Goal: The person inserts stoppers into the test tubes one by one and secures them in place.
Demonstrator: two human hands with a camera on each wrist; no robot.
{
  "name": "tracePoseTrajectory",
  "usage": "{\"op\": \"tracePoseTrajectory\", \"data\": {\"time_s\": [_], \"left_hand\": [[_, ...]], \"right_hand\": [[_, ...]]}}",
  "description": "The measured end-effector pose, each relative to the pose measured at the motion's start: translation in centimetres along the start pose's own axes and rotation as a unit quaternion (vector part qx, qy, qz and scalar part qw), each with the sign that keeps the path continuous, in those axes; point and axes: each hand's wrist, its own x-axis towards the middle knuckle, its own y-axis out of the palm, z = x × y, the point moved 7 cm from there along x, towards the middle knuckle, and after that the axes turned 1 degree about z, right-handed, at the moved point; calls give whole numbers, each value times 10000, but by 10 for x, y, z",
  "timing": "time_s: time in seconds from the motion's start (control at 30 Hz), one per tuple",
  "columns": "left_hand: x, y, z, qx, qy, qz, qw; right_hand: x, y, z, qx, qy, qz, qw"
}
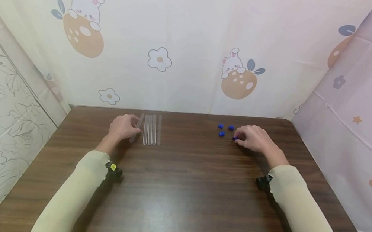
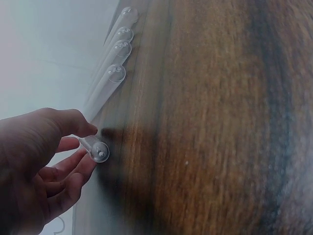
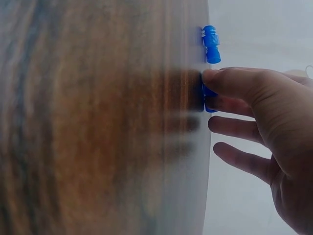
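Note:
My left hand (image 1: pixel 122 126) pinches a clear glass test tube (image 2: pixel 100 152) between thumb and fingers. That tube slants on the table, its rounded end toward me. Just right of it, several more test tubes (image 1: pixel 150 131) lie side by side. Over on the right, my right hand (image 1: pixel 254 138) has thumb and index finger on a small blue stopper (image 3: pixel 209 92), partly hidden by the fingertips. The other fingers of that hand are spread apart in the right wrist view. Three more blue stoppers (image 1: pixel 221 133) lie to its left, one of them also in the right wrist view.
Both hands work near the back of a dark wooden table (image 1: pixel 180 175). A curtain (image 1: pixel 194 31) printed with rabbits and flowers hangs behind it. Black wrist cameras (image 1: pixel 263 182) are strapped at both cuffs.

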Motion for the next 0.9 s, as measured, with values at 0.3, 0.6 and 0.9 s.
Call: {"op": "tracePoseTrajectory", "data": {"time_s": [0.3, 0.6, 0.9], "left_hand": [[20, 11, 19, -14, 40, 11, 10000], [-3, -1, -2, -140, 105, 42, 9998], [-3, -10, -5, -141, 141, -50, 9998]], "right_hand": [[1, 2, -1, 29, -2, -63, 10000], [0, 1, -1, 21, 22, -91, 10000], [0, -6, 1, 8, -23, -161, 9999]]}}
